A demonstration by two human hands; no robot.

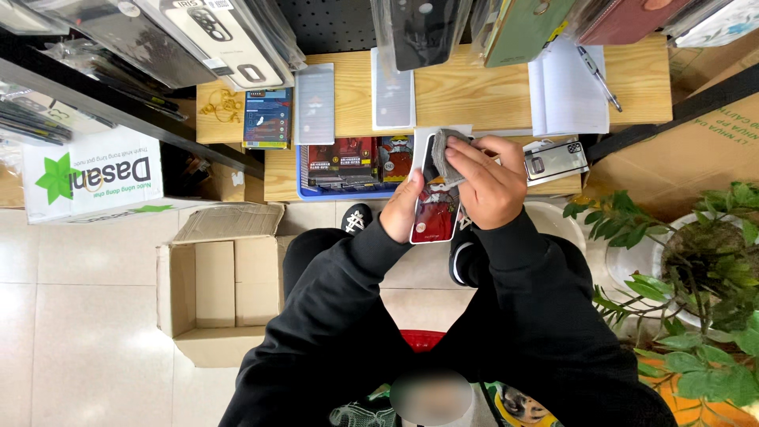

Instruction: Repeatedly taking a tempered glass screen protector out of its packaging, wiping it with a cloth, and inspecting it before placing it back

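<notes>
My left hand (402, 209) holds a smartphone (436, 207) by its left edge, upright in front of me; its back shows a red and dark picture. My right hand (482, 180) presses a small grey cloth (447, 153) against the upper part of the phone. Both arms are in black sleeves. I sit over a low wooden bench (466, 91).
On the bench lie flat packaged screen protectors (315, 103), a blue tray (348, 192) with printed cases, a clear phone case (556, 159), an open notebook (566, 91) with a pen. An open cardboard box (215, 286) stands on the tiled floor at left. Potted plants (696, 269) stand at right. Packaged cases hang above.
</notes>
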